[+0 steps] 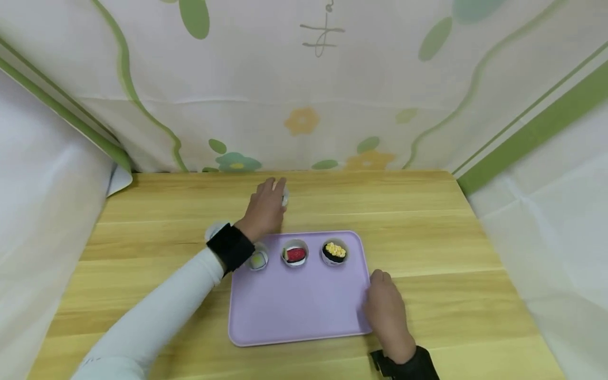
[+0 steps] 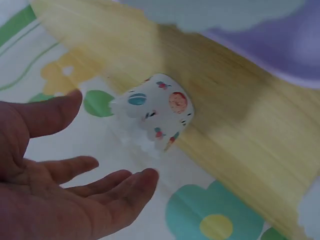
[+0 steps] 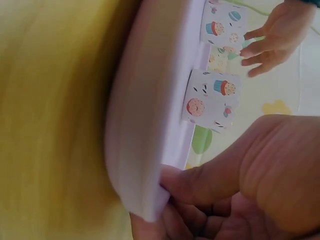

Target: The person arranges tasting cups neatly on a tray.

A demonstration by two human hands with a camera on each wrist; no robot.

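My left hand (image 1: 266,208) reaches over the table behind the purple tray (image 1: 299,306), fingers spread. Beside those fingers stands a small paper baking cup (image 2: 157,107), white with printed sweets; the hand mostly hides it in the head view. The left wrist view shows a gap between fingers and cup. At the tray's right side, my right hand (image 1: 388,311) pinches the rim between thumb and fingers. On the tray's far part sit three paper cups of sushi: a roll with a pale green centre (image 1: 258,258), a red-topped piece (image 1: 295,254) and one topped with yellow bits (image 1: 335,250).
Another white paper cup (image 1: 215,230) stands left of the tray, partly hidden by the left wrist. A patterned curtain (image 1: 266,79) hangs along the back edge of the wooden table (image 1: 442,253), with white cloth (image 1: 565,211) at both sides.
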